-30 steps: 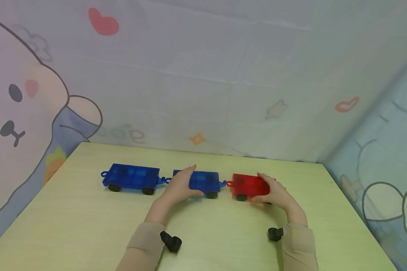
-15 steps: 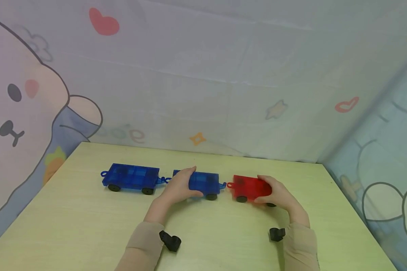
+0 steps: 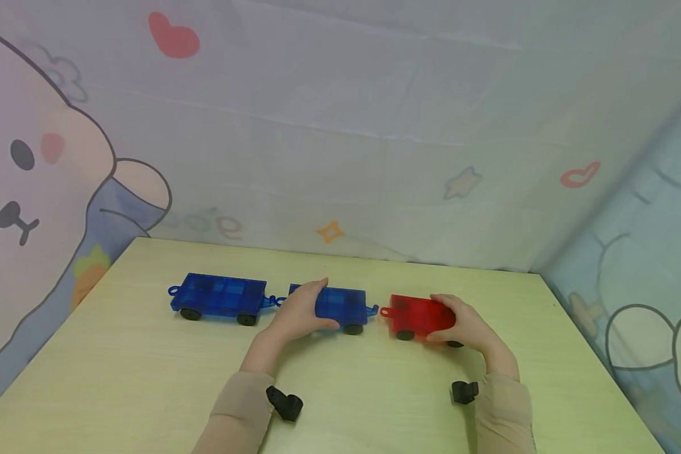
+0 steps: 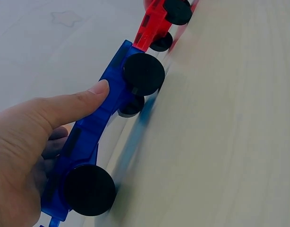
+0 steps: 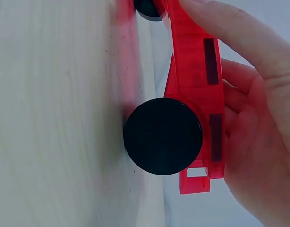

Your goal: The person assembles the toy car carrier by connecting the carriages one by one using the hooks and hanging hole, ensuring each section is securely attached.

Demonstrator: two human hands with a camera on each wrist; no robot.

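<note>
My left hand (image 3: 301,313) grips the middle blue toy train car (image 3: 343,307), thumb on its near side, as the left wrist view also shows. On the right, my right hand (image 3: 468,325) holds a red toy train car (image 3: 411,315) by its right part, thumb along the near side. The red car's ring (image 3: 384,312) sits just right of the blue car's hook (image 3: 372,310), with hardly any gap; whether they touch I cannot tell. Further left stands another blue toy train car (image 3: 221,296), its hook at the middle car's ring. Black wheels show under each car.
The cars stand in a row towards the back of a pale wooden table (image 3: 147,378). Behind it hangs a printed cloth (image 3: 374,157), which continues along the right side. A black wrist camera (image 3: 285,404) is on the left sleeve, and another (image 3: 464,392) on the right.
My right hand and the red car have shifted slightly right and nearer to me. The left hand and the blue cars have hardly moved.
</note>
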